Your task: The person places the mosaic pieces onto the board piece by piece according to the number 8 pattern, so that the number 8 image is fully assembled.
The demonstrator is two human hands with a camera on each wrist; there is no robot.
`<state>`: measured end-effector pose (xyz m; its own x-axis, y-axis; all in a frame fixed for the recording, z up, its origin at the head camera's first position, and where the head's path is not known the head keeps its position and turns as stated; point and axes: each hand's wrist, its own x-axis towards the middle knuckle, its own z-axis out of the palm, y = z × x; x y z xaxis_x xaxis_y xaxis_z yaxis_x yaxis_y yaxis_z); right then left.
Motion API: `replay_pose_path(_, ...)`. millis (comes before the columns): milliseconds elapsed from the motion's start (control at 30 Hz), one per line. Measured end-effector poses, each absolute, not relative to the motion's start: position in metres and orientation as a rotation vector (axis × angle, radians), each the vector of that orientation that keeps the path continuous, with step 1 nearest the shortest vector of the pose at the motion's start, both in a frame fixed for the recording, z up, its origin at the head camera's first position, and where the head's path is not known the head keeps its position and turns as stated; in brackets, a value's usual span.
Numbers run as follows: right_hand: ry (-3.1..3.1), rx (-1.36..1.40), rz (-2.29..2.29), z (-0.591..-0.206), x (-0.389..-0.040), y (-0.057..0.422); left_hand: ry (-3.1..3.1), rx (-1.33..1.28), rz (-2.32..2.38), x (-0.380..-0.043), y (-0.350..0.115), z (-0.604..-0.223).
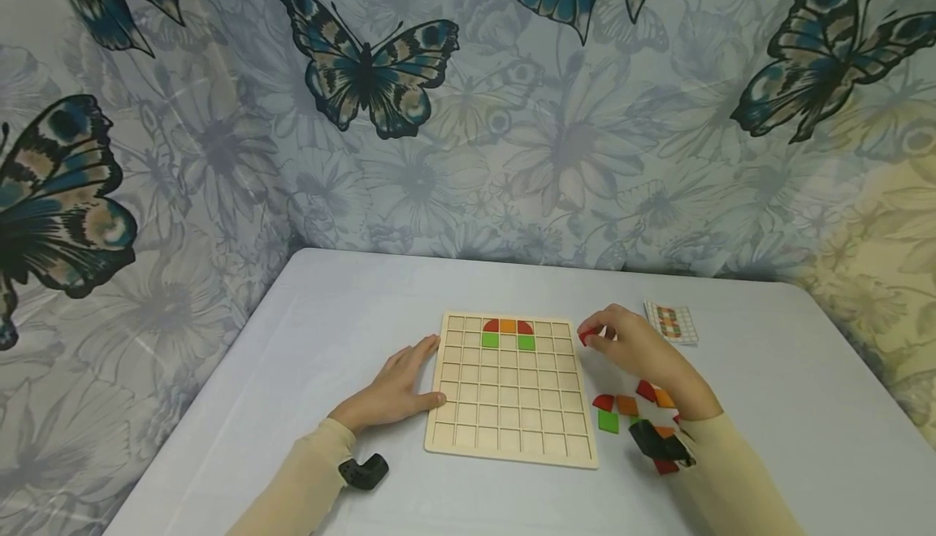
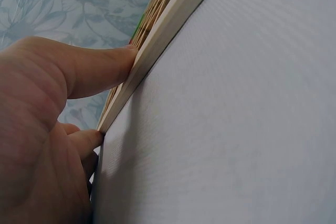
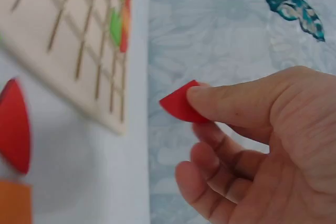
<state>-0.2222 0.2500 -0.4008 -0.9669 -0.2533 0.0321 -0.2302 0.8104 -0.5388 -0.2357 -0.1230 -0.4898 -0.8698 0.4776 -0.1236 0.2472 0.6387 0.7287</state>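
Observation:
A wooden grid board (image 1: pixel 512 406) lies on the white table. In its top rows sit two red quarter-circle tiles with an orange square tile (image 1: pixel 508 326) between them, and a green square tile (image 1: pixel 490 340) below each red one. My left hand (image 1: pixel 395 386) rests at the board's left edge, its thumb and fingertips touching the rim, fingers extended. Just off the board's upper right corner, my right hand (image 1: pixel 621 341) pinches a red quarter-circle tile (image 3: pixel 184 102) between thumb and index finger. The other fingers of that hand are loosely bent.
Loose red, orange and green tiles (image 1: pixel 626 405) lie right of the board, several of them partly hidden beneath the right forearm. A stack of pattern cards (image 1: pixel 673 323) lies at the table's back right. Butterfly-patterned cloth (image 1: pixel 468 179) hangs behind the table.

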Motion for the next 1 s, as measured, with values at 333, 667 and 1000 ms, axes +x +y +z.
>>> replay_pose_path(333,2.963,-0.405,-0.987,-0.390,-0.232,0.237,2.551,0.590,1.081,-0.236,-0.123,-0.491)
replay_pose_path(667,2.946,-0.449,-1.067,-0.378,-0.238,0.219,2.550,0.585,1.071,-0.236,-0.122,-0.491)
replay_pose_path(1000,2.909,-0.455,-1.100,-0.381,-0.241,0.210,2.558,0.578,1.047,-0.237,-0.123,-0.492)
